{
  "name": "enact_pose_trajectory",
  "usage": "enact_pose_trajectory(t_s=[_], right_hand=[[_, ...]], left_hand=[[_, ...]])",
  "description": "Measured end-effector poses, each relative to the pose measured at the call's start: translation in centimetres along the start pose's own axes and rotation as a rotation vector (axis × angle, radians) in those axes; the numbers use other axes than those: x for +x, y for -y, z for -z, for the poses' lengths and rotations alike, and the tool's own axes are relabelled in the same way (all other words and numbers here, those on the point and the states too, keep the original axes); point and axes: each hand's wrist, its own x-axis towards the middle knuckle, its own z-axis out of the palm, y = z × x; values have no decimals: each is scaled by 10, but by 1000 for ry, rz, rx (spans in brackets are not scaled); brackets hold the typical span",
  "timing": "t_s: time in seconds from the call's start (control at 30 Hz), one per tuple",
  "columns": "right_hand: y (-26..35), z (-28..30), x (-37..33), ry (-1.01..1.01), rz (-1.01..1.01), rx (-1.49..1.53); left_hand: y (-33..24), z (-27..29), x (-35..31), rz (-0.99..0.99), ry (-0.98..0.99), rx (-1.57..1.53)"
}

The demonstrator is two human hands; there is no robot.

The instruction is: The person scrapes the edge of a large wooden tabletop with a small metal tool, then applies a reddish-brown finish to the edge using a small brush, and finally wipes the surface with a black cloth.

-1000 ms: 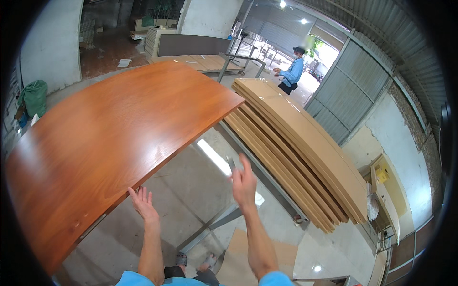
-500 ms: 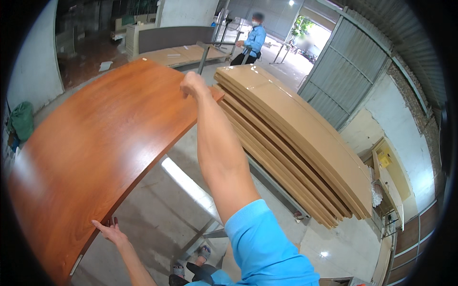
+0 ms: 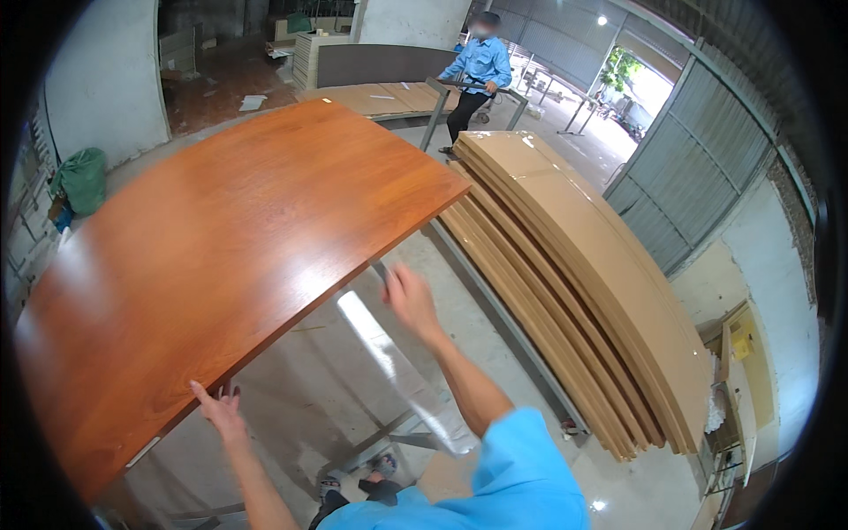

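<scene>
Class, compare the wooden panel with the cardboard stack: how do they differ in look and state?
The wooden panel is glossy reddish-brown; the cardboard stack is tan. The panel is a single slab, whereas the stack has several layers. The left hand touches the panel's edge, while the stack lies untouched. Both are long with broad, flat tops.

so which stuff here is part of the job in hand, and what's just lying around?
Likely in use:
reddish-brown panel, left hand at its near edge
thin grey object, apparently in the right hand

Likely just lying about:
stack of tan boards, untouched
green sack, far left
white sheet, at the back
</scene>
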Motion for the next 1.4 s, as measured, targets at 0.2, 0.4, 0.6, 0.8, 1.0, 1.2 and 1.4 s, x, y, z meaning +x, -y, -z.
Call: enact_pose_trajectory(t_s=[0.2, 0.4, 0.6, 0.8, 1.0, 1.2, 1.4], right_hand=[[20, 41, -286, -311, -379, -396], [-15, 34, -341, -577, -278, -299], [-54, 18, -339, -767, -274, -22], [-54, 9, -332, -880, -84, -43], [-48, 4, -314, -873, -46, -261], [-50, -1, -312, -1033, -29, -430], [-50, -17, -308, -1203, -200, -338]], left_hand=[[4, -7, 12, -16, -86, -146], [13, -5, 57, 44, -51, -369], [7, -10, 68, 76, -5, -419], [10, -13, 56, 57, 83, -427], [-8, 20, 5, 122, 6, -343], [-59, 102, -97, 279, 4, -191], [-100, 164, -143, 448, 41, -40]])
